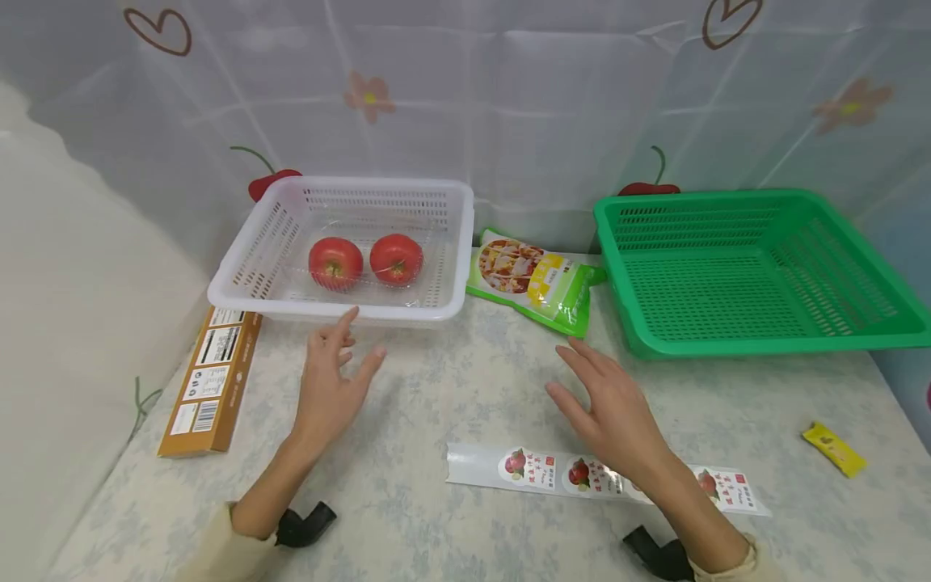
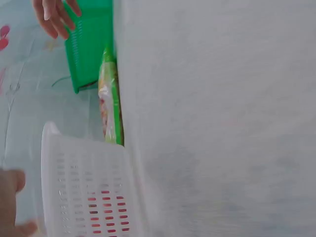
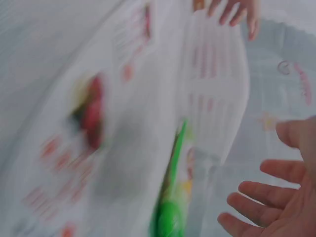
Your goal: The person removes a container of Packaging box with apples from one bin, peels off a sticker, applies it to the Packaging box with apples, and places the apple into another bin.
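My left hand (image 1: 333, 388) hovers before the front rim of a white basket (image 1: 342, 311), thumb and fingers spread with nothing held. Two red apples (image 1: 335, 263) lie in that basket, wrapped in clear plastic. To the right, my right hand (image 1: 607, 404) is held over a strip of apple stickers (image 1: 524, 470), its fingers loosely extended and holding nothing. Just beyond its fingertips lies a green food packet (image 1: 538, 279), between the white basket and a green basket (image 1: 727, 347). In the right wrist view the fingers (image 3: 261, 200) are spread apart.
An orange-brown box (image 1: 211, 380) with printed labels stands out from under the white basket's left front corner. A small yellow wrapped piece (image 1: 834, 449) lies at the right. Behind the baskets hangs a patterned curtain (image 1: 538, 105).
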The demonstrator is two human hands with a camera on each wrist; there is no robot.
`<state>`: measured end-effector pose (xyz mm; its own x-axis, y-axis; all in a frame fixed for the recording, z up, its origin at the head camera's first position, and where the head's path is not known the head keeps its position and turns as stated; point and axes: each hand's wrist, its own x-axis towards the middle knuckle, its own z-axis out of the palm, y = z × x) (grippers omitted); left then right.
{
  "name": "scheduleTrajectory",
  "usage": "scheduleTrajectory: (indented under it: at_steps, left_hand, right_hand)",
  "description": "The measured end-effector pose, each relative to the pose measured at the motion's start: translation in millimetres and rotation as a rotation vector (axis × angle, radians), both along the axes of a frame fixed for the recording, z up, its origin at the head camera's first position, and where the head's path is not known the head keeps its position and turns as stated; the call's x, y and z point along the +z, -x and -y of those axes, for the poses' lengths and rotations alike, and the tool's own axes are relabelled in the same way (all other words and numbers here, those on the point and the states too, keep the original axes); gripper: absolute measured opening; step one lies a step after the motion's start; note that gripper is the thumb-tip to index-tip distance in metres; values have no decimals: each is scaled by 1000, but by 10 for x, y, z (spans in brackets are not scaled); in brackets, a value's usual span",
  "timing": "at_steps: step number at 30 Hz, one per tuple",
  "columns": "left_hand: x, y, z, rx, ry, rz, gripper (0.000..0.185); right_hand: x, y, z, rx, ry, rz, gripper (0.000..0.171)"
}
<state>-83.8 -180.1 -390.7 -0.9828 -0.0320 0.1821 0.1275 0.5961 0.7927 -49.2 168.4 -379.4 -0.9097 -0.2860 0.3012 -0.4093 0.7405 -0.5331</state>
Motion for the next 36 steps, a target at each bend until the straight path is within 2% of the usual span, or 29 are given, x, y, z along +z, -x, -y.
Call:
scheduleTrajectory:
  at_steps: [3, 5, 7, 9, 12, 15, 17, 19, 23, 27, 30, 36]
  left_hand:
    - [60, 211, 79, 161, -366, 106, 72]
    - [99, 337, 114, 281, -553, 151, 73]
    - [120, 433, 137, 375, -687, 172, 73]
    - [135, 484, 143, 439, -747, 176, 73]
    - [132, 516, 132, 470, -776, 178, 77]
    - [115, 543, 100, 443, -774, 162, 81]
    - [102, 562, 76, 427, -765, 154, 83]
    - [95, 574, 54, 424, -755, 154, 83]
    - [91, 568, 37, 446, -743, 166, 83]
    - [71, 540, 51, 453, -739, 143, 83]
    - [46, 508, 70, 451, -736, 123, 83]
    - [27, 472, 81, 456, -724, 124, 83]
  right_hand:
    - [163, 105, 259, -26, 230, 41, 38]
    - [280, 203, 462, -5, 376, 96, 34]
    - [383, 319, 687, 36, 502, 157, 35]
    - [469, 450, 922, 84, 598, 214, 38]
    - [575, 679, 1267, 116, 710, 315, 44]
    - [639, 957, 1570, 81, 819, 457, 55]
    - [654, 1153, 1737, 18, 868, 566, 67]
    - [643, 1331, 1865, -68, 869, 657, 78]
    - [556, 1597, 1986, -202, 838, 772, 91]
    - [447, 1744, 1987, -240, 915, 890, 100]
    - [394, 1787, 1989, -257, 953, 964, 106]
    - [345, 1814, 2010, -273, 975, 1009, 105]
